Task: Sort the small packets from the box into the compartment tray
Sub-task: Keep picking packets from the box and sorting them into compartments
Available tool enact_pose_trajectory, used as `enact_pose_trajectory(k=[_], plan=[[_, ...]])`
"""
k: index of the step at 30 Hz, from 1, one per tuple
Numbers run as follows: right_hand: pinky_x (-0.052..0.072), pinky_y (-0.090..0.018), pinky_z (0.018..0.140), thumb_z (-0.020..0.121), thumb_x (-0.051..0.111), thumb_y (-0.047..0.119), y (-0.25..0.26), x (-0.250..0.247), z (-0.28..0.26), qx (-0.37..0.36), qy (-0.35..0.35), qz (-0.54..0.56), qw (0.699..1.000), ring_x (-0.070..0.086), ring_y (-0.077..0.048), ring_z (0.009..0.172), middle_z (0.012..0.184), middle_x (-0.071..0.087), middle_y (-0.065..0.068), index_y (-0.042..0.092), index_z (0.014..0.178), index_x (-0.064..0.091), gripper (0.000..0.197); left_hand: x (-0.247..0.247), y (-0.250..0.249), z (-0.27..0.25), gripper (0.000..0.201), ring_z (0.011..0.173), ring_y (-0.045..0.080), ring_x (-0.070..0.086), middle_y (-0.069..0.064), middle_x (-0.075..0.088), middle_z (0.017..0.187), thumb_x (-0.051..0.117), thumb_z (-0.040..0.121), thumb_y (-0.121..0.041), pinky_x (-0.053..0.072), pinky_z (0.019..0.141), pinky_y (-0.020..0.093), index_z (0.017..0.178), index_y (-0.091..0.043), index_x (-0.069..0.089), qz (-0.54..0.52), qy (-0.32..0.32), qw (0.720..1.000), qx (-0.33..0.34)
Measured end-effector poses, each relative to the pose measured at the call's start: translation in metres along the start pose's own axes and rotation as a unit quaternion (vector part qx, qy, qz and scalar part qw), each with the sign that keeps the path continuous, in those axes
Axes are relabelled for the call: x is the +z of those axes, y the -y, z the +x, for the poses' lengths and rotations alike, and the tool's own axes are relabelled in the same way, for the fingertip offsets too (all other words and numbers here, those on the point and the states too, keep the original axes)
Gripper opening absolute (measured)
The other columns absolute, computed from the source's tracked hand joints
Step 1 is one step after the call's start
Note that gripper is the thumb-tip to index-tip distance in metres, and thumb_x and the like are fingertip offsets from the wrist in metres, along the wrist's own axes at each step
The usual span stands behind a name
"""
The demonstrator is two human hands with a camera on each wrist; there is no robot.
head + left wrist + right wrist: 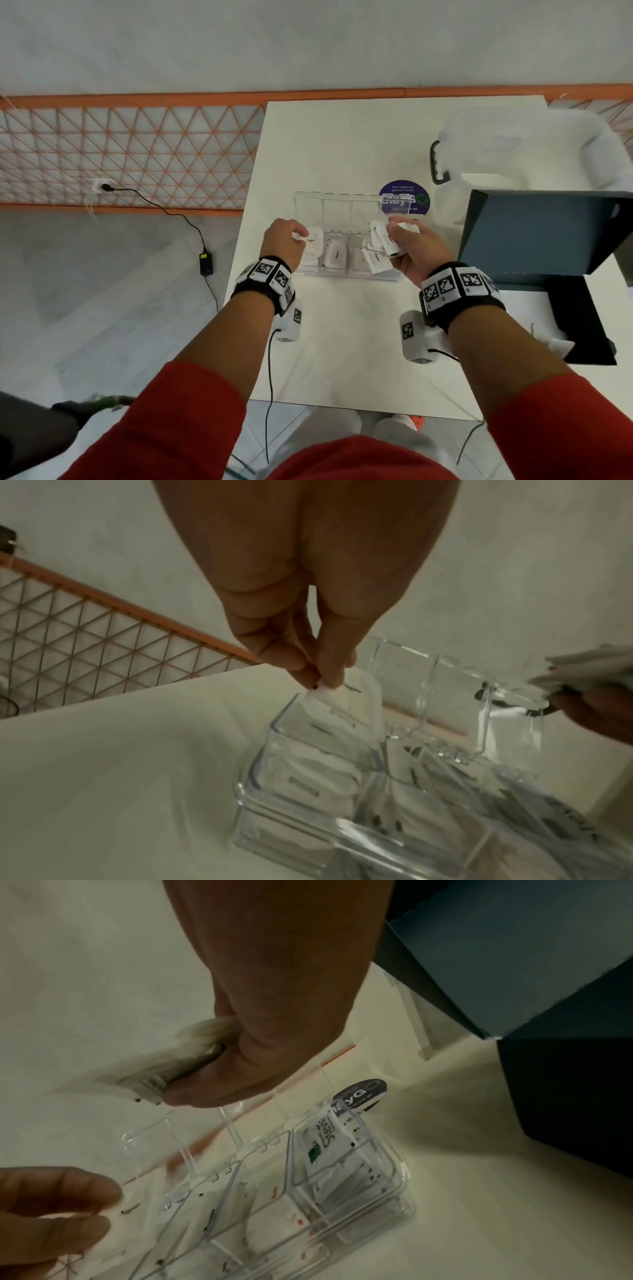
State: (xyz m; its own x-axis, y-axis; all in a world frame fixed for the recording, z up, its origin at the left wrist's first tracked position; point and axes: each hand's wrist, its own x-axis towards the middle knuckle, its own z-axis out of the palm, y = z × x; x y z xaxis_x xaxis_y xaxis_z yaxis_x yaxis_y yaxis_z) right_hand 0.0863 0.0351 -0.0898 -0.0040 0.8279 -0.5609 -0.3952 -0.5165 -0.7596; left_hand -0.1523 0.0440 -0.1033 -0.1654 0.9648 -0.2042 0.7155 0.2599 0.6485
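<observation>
Our left hand (282, 240) pinched one white packet (310, 240) by its corner, fingers (329, 669) together on it, the packet hanging long-axis downward over the leftmost compartment of the clear compartment tray (346, 274). White packets lay in every compartment we could see. The tray sat on a white counter (342, 342) above a pale floor beside an orange lattice barrier (137, 154). Our right hand (411, 250) clutched a fanned bundle of packets (383, 236), fingers curled round them. A dark open box (534, 236) stood rightmost.
</observation>
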Motion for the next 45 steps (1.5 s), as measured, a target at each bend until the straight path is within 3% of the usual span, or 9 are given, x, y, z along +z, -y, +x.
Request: enact_pose_trajectory(k=[8, 16, 19, 24, 29, 35, 39, 41, 45], plan=[[0.056, -0.030, 0.056, 0.095, 0.064, 0.011, -0.005, -0.002, -0.007, -0.004, -0.015, -0.011, 1.000, 0.070, -0.016, 0.071, 0.080, 0.071, -0.001, 0.019, 0.106, 0.064, 0.014, 0.010, 0.012, 0.011, 0.018, 0.105, 0.024, 0.059, 0.007, 0.054, 0.121, 0.056, 0.091, -0.004, 0.048, 0.088, 0.030, 0.101, -0.008, 0.071, 0.148, 0.035, 0.988, 0.024], [0.058, -0.031, 0.061, 0.094, 0.065, 0.013, -0.010, 0.016, -0.013, -0.017, -0.010, -0.019, 1.000, 0.069, -0.015, 0.068, 0.080, 0.071, -0.002, 0.020, 0.103, 0.066, 0.011, 0.008, 0.019, 0.001, 0.021, 0.109, 0.024, 0.052, 0.004, 0.050, 0.120, 0.055, 0.094, -0.019, 0.044, 0.093, 0.039, 0.109, -0.025, 0.068, 0.219, 0.050, 0.973, 0.060], [0.058, -0.033, 0.062, 0.093, 0.067, 0.014, -0.017, 0.025, -0.018, -0.022, -0.010, -0.039, 0.999, 0.069, -0.017, 0.071, 0.084, 0.070, -0.003, 0.022, 0.103, 0.067, 0.012, 0.004, 0.011, -0.006, 0.021, 0.100, 0.020, 0.056, 0.003, 0.051, 0.117, 0.059, 0.091, -0.018, 0.046, 0.093, 0.035, 0.110, -0.021, 0.067, 0.091, 0.022, 0.993, 0.071], [0.055, -0.040, 0.075, 0.095, 0.064, 0.015, -0.028, 0.040, -0.031, -0.031, 0.015, -0.052, 0.998, 0.065, -0.024, 0.081, 0.092, 0.068, -0.009, 0.021, 0.106, 0.068, 0.013, 0.000, -0.023, -0.034, 0.017, 0.071, -0.005, 0.054, -0.015, 0.060, 0.091, 0.070, 0.081, -0.039, 0.043, 0.066, 0.007, 0.098, -0.036, 0.066, -0.165, 0.047, 0.979, 0.113], [0.049, -0.035, 0.066, 0.097, 0.061, 0.017, -0.028, 0.039, -0.036, -0.022, 0.028, -0.034, 0.999, 0.060, -0.022, 0.074, 0.089, 0.067, -0.007, 0.022, 0.115, 0.066, 0.019, 0.006, -0.035, -0.042, 0.045, 0.071, 0.001, 0.054, -0.015, 0.055, 0.094, 0.083, 0.069, -0.035, 0.045, 0.065, 0.009, 0.108, -0.040, 0.061, -0.155, 0.096, 0.977, 0.114], [0.049, -0.030, 0.054, 0.080, 0.062, -0.011, -0.021, 0.026, -0.029, 0.014, 0.102, -0.031, 0.994, 0.063, -0.020, 0.066, 0.089, 0.069, -0.007, 0.023, 0.115, 0.066, 0.049, 0.013, -0.036, -0.045, 0.027, 0.082, 0.012, 0.064, -0.008, 0.062, 0.101, 0.076, 0.078, -0.023, 0.055, 0.076, 0.027, 0.099, -0.032, 0.061, -0.169, 0.030, 0.983, 0.060], [0.050, -0.028, 0.052, 0.084, 0.065, -0.005, -0.019, 0.026, -0.026, 0.013, 0.107, -0.054, 0.993, 0.066, -0.019, 0.069, 0.089, 0.070, -0.005, 0.023, 0.113, 0.068, 0.041, 0.011, -0.037, -0.046, 0.013, 0.076, 0.020, 0.070, 0.006, 0.063, 0.105, 0.070, 0.084, -0.016, 0.058, 0.077, 0.042, 0.096, -0.014, 0.067, -0.214, 0.008, 0.977, 0.015], [0.052, -0.029, 0.054, 0.087, 0.064, -0.002, -0.019, 0.025, -0.023, 0.011, 0.110, -0.054, 0.992, 0.068, -0.020, 0.072, 0.090, 0.070, -0.005, 0.023, 0.111, 0.068, 0.035, 0.011, -0.037, -0.046, 0.016, 0.075, 0.021, 0.071, 0.009, 0.065, 0.103, 0.067, 0.086, -0.014, 0.059, 0.077, 0.041, 0.100, -0.008, 0.070, -0.208, 0.005, 0.978, 0.007], [0.054, -0.029, 0.057, 0.089, 0.062, -0.001, -0.019, 0.020, -0.017, 0.005, 0.101, -0.060, 0.993, 0.069, -0.018, 0.071, 0.087, 0.072, -0.003, 0.023, 0.107, 0.068, 0.030, 0.010, -0.037, -0.049, 0.027, 0.085, 0.018, 0.066, 0.001, 0.069, 0.100, 0.066, 0.082, -0.010, 0.056, 0.077, 0.030, 0.105, -0.025, 0.066, -0.221, -0.029, 0.975, -0.006]])
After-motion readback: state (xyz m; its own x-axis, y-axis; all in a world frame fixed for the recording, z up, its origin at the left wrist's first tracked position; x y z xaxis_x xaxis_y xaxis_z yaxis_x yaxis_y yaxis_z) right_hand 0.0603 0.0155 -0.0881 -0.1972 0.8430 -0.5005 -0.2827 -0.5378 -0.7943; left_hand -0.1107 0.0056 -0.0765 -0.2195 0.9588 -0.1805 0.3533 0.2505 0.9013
